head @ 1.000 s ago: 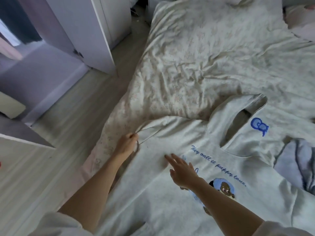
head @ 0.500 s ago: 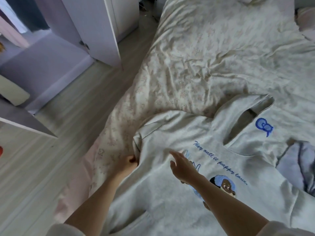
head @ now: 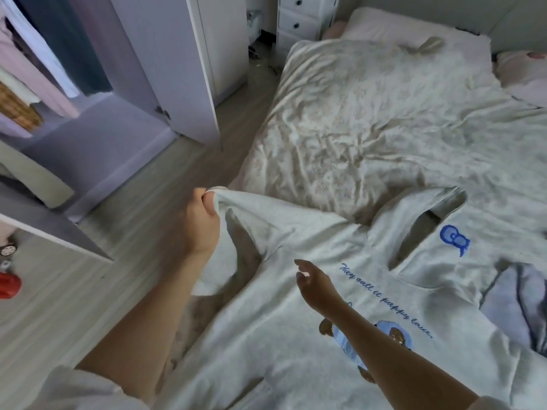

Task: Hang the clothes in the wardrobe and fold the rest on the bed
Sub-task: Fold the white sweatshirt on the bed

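Note:
A pale grey hoodie with blue script and a printed cartoon figure lies face up on the bed, hood toward the upper right. My left hand is closed on the hoodie's left sleeve and holds it lifted off the bed, out over the bed's left edge. My right hand hovers flat over the hoodie's chest, fingers apart, holding nothing. The open wardrobe stands at the left with hanging clothes inside.
A bluish-grey garment lies crumpled at the right edge of the bed. White drawers stand at the head of the bed. An open wardrobe door juts toward the floor strip. A red object sits at far left.
My left hand has pulled the sleeve up and out to the left, off the bed. The right hand stays over the chest. The view has tilted up, showing more of the room.

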The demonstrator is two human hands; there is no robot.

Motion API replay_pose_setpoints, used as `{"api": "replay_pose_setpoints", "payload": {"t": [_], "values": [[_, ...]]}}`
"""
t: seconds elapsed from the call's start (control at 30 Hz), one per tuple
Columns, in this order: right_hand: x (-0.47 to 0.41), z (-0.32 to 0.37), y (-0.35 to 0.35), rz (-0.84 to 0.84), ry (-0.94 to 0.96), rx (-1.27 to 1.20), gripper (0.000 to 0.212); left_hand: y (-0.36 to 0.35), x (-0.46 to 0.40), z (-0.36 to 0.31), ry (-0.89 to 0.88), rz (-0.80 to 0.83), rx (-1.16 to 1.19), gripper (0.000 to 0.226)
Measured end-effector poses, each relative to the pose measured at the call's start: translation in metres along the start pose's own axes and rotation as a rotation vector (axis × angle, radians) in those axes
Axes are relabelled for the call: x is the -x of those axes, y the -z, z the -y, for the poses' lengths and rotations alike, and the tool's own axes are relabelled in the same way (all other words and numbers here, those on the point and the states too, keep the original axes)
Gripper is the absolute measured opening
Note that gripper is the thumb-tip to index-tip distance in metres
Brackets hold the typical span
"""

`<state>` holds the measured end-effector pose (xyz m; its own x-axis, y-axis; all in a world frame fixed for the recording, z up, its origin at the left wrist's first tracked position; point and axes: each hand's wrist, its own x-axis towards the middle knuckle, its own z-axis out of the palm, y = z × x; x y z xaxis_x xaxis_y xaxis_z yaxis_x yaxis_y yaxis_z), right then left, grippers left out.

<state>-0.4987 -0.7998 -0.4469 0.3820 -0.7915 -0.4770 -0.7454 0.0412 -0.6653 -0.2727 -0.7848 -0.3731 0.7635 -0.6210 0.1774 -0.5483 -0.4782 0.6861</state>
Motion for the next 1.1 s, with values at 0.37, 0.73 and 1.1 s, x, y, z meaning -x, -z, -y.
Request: {"api": "replay_pose_setpoints", "payload": {"t": [0.37,0.73,1.1], "values": [[0.017,0.010,0.018,0.112,-0.404,-1.368,0.045,0.001,0.069,-0.020,-0.119,1.296,0.208,0.015],[0.065,-0.059,-0.028,0.240,-0.500,-0.966,0.018,-0.045,0.119,0.069,0.147,1.086,-0.029,0.044],[0.086,-0.097,0.102,-0.266,-0.403,-0.632,0.017,-0.068,0.155,-0.009,-0.362,0.944,-0.045,0.046]]}}
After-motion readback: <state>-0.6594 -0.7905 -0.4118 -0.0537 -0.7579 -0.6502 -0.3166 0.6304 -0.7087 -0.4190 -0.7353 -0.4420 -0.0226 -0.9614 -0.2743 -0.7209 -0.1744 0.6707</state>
